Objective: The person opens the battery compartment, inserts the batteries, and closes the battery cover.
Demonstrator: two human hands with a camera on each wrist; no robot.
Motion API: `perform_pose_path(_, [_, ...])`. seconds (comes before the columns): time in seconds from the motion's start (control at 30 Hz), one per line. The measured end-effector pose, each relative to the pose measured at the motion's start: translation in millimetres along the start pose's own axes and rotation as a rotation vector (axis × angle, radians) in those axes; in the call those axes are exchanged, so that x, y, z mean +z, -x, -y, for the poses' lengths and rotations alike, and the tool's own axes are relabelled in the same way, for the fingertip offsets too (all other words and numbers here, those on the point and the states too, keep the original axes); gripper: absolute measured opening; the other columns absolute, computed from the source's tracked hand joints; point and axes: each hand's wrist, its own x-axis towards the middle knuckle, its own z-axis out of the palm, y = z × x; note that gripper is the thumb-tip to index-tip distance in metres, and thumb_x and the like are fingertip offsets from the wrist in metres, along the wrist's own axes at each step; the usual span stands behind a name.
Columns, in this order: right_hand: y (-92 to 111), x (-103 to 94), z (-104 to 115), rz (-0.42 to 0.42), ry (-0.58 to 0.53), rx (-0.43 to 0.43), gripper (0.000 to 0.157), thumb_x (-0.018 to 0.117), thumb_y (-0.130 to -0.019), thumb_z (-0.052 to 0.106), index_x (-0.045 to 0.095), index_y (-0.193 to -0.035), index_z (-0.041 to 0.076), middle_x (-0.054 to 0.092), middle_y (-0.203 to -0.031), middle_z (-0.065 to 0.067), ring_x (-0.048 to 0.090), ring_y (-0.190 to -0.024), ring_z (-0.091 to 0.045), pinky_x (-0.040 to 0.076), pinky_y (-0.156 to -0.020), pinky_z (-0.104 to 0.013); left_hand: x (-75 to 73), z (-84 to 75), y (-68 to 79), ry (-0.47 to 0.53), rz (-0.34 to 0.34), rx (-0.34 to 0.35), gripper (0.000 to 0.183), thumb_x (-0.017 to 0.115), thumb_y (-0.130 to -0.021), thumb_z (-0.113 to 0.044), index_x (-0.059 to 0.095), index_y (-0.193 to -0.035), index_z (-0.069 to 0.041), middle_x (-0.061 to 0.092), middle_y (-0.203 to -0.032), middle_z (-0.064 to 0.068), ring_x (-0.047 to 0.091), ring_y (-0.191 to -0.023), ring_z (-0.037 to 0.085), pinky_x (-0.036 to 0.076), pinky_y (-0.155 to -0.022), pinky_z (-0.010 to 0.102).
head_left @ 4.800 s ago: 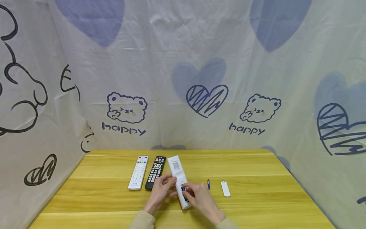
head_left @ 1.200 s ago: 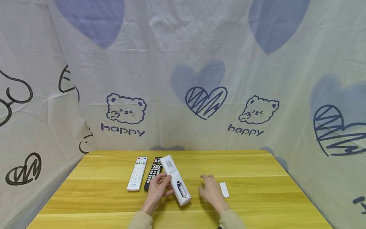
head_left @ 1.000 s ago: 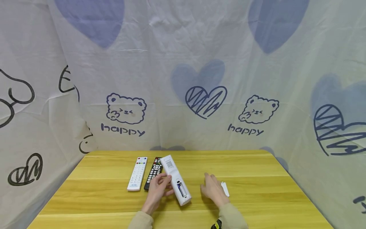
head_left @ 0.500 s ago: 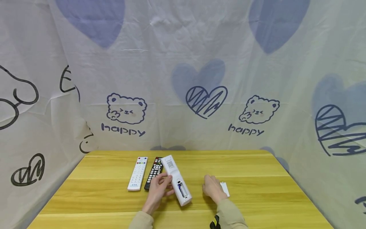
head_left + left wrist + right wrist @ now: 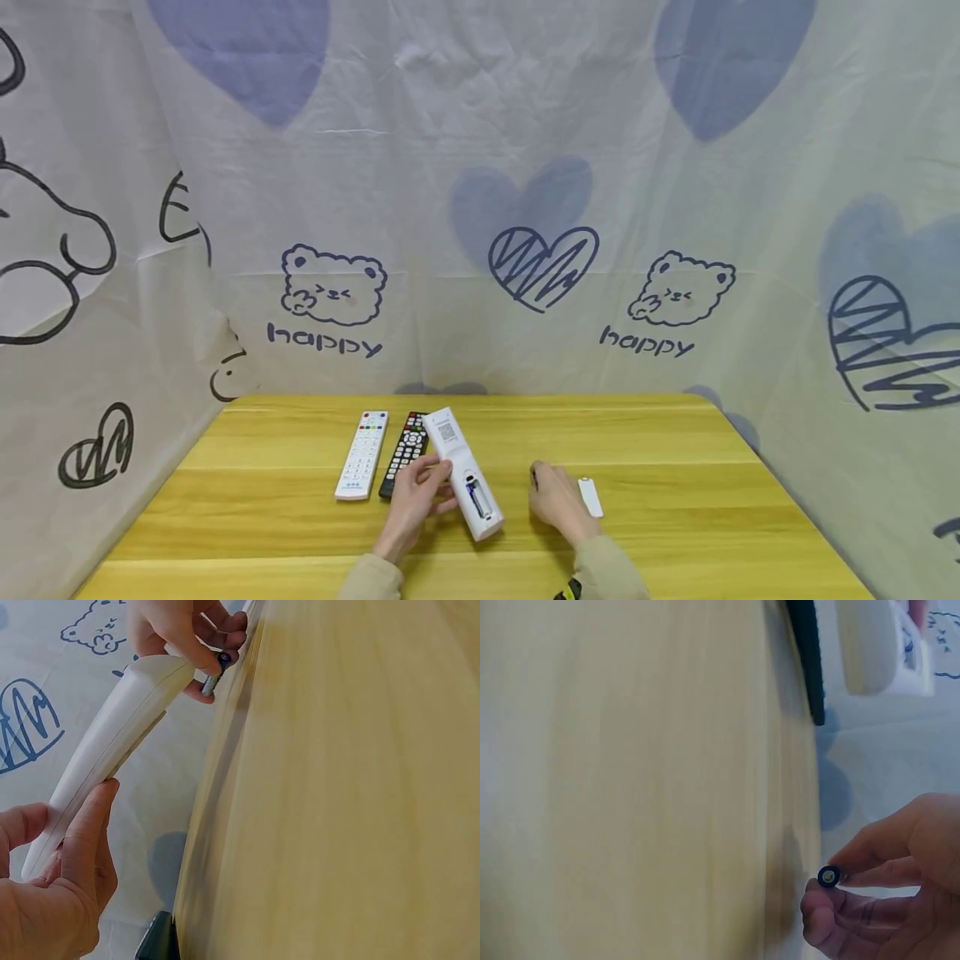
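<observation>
My left hand (image 5: 411, 498) holds a white remote control (image 5: 457, 450) tilted off the table, back side up. Its battery compartment (image 5: 478, 498) is uncovered, and a blue battery shows along its left side. To the right of the remote, my right hand (image 5: 557, 502) pinches a small battery (image 5: 829, 876) between thumb and fingertips; the right wrist view shows it end-on. That battery (image 5: 215, 675) also shows in the left wrist view, beyond the remote's end. Just right of my right hand lies the white battery cover (image 5: 590, 497).
On the left of the wooden table (image 5: 675, 533) lie a white remote (image 5: 362, 456) and a black remote (image 5: 408, 446), both buttons up. The held remote overhangs part of the black one. A printed cloth (image 5: 480, 350) hangs behind the table.
My right hand was at the battery compartment, then moved right to the loose battery on the table and now grips it. The left hand has shifted slightly left with the remote, which stays in its hold.
</observation>
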Motion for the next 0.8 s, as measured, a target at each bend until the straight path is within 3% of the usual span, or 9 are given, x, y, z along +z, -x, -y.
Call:
perform_pose_path(0.17, [6.4,-1.2,2.4,-0.02,-0.077,-0.044,0.033,0.058,-0.088,-0.002,0.065,-0.121,-0.005,0.068,-0.088,-0.013,0.047,-0.061,-0.012,0.036,-0.047,-0.021,0.7,0.3,-0.6,0.002,-0.001,-0.01,0.046,0.057,-0.102,-0.016,0.047,-0.136,0.013,0.071,-0.098,0.011,0.066,-0.075,0.01,0.065,-0.07,0.028])
perform_pose_path(0.37, [16.4,-4.6,8.6,-0.098,-0.076,-0.206,0.037,0.061,-0.09,-0.003,0.065,-0.126,-0.002,0.072,-0.097,-0.016,0.058,-0.077,-0.015,0.049,-0.061,-0.026,0.4,1.1,-0.3,0.008,0.0,-0.011,0.048,0.057,-0.102,-0.017,0.045,-0.138,0.014,0.071,-0.1,0.013,0.066,-0.076,0.011,0.066,-0.07,0.029])
perform_pose_path(0.63, [21.6,-6.2,19.3,-0.127,-0.106,-0.253,0.04,0.059,-0.096,0.002,0.061,-0.136,0.002,0.063,-0.091,-0.004,0.051,-0.076,-0.009,0.047,-0.065,-0.024,-0.4,2.2,-0.6,0.025,-0.004,-0.01,0.05,0.057,-0.102,-0.017,0.044,-0.139,0.014,0.07,-0.101,0.012,0.066,-0.075,0.01,0.065,-0.071,0.028])
perform_pose_path(0.8, [21.2,-5.7,21.0,-0.11,-0.197,-0.302,0.033,0.061,-0.097,0.005,0.064,-0.13,0.002,0.064,-0.091,-0.003,0.052,-0.078,-0.006,0.048,-0.066,-0.02,-0.7,2.5,-0.6,0.032,-0.004,-0.006,0.049,0.057,-0.103,-0.016,0.044,-0.139,0.015,0.07,-0.101,0.011,0.066,-0.075,0.009,0.065,-0.071,0.028])
